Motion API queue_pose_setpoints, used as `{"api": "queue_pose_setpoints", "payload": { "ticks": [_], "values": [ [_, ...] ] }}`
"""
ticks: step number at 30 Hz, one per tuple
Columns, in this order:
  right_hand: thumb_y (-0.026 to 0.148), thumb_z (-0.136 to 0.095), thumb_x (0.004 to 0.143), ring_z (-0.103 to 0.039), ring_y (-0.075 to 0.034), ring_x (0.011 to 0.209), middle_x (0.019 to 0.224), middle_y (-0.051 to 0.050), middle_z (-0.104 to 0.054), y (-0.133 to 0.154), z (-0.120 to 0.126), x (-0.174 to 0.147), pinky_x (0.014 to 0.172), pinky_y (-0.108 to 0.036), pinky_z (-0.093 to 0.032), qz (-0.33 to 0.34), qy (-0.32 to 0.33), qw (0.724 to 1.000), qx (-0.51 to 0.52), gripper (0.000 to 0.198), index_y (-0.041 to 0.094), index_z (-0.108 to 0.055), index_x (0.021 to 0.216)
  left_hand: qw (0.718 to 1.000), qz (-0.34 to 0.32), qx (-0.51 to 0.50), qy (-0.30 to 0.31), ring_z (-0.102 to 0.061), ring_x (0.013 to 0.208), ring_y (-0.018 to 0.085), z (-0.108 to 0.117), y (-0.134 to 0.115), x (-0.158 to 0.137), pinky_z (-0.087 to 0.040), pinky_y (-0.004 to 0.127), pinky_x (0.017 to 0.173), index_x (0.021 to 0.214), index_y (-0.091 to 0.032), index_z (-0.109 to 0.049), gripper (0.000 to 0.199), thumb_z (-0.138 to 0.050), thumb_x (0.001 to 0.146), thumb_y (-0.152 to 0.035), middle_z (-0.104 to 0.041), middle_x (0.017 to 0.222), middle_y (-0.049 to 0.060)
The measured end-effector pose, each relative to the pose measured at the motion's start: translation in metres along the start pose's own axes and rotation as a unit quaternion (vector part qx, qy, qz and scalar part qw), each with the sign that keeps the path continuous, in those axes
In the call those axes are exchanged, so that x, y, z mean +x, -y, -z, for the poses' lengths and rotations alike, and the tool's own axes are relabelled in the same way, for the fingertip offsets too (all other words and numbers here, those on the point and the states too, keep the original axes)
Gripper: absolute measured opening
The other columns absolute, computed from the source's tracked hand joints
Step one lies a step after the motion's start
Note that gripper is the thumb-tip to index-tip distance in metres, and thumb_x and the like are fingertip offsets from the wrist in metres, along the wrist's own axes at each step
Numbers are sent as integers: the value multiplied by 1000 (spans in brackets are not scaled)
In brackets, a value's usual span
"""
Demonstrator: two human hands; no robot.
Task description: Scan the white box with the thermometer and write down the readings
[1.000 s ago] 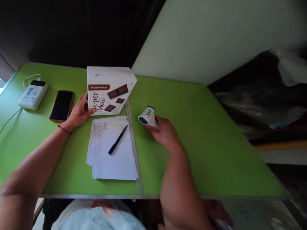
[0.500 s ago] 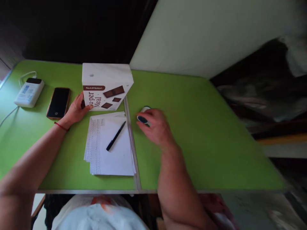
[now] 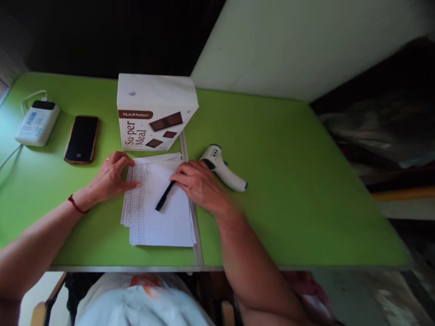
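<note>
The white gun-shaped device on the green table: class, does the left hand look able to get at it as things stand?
Probably not straight across: the right hand, at the pen, lies between the left hand and the white gun-shaped device. Reaching over might work.

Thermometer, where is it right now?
In the head view, the thermometer lies on the green table, to the right of the paper stack and right beside the person's right hand.

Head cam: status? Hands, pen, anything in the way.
Left hand open at left edge of paper stack. Right hand at upper end of pen, grip unclear. Pen slanted on paper stack. White gun-shaped device beside right hand, clear of pen.
</note>
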State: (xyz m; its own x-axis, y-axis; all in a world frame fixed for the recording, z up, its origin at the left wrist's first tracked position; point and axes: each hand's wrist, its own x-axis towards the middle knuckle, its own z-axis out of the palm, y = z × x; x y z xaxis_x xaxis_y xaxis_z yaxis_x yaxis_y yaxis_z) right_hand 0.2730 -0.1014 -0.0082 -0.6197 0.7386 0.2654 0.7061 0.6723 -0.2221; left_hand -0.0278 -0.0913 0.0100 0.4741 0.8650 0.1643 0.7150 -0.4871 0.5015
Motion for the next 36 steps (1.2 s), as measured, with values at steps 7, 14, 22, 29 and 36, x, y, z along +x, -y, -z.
{"api": "queue_pose_setpoints", "payload": {
  "ticks": [7, 14, 22, 29, 36],
  "values": [
    [37, -62, 92, -59, -19, 81, 85, -6, -64, 23, 7, 6, 78, -36, -50, -145, -179, 942, 245, 16, 21, -61, 87, 994, -61, 77, 47, -55, 114, 33, -1, 11, 3, -43, 51, 101, 117, -16, -59, 61, -80, 76, -57, -56, 129, 17],
    [41, -67, 76, -50, -11, 59, 68, 0, -57, 69, -17, 33, 56, -26, -42, -289, -227, 777, 512, 22, 21, -60, 80, 991, -70, 92, 63, -53, 115, 36, -1, 4, 2, -42, 51, 99, 129, -18, -59, 62, -76, 81, -53, -58, 135, 15],
    [40, -64, 76, -45, -10, 53, 60, 2, -51, 68, -36, 30, 52, -24, -41, -300, -237, 826, 413, 22, 20, -55, 72, 993, -62, 86, 53, -53, 111, 35, -4, 5, 2, -41, 49, 95, 123, -19, -60, 61, -79, 76, -54, -59, 130, 15],
    [38, -65, 76, -48, -11, 55, 65, 1, -58, 69, -36, 28, 56, -25, -42, -290, -209, 847, 395, 18, 20, -62, 79, 993, -64, 87, 46, -53, 110, 36, -7, 5, 1, -41, 49, 91, 124, -17, -60, 57, -75, 82, -53, -58, 131, 17],
    [38, -60, 82, -46, -12, 57, 64, 1, -55, 66, -38, 28, 59, -26, -43, -265, -179, 866, 384, 18, 21, -60, 76, 993, -55, 90, 48, -52, 111, 35, -8, 6, 1, -40, 48, 92, 124, -19, -59, 59, -77, 80, -53, -58, 132, 15]
  ]
}}
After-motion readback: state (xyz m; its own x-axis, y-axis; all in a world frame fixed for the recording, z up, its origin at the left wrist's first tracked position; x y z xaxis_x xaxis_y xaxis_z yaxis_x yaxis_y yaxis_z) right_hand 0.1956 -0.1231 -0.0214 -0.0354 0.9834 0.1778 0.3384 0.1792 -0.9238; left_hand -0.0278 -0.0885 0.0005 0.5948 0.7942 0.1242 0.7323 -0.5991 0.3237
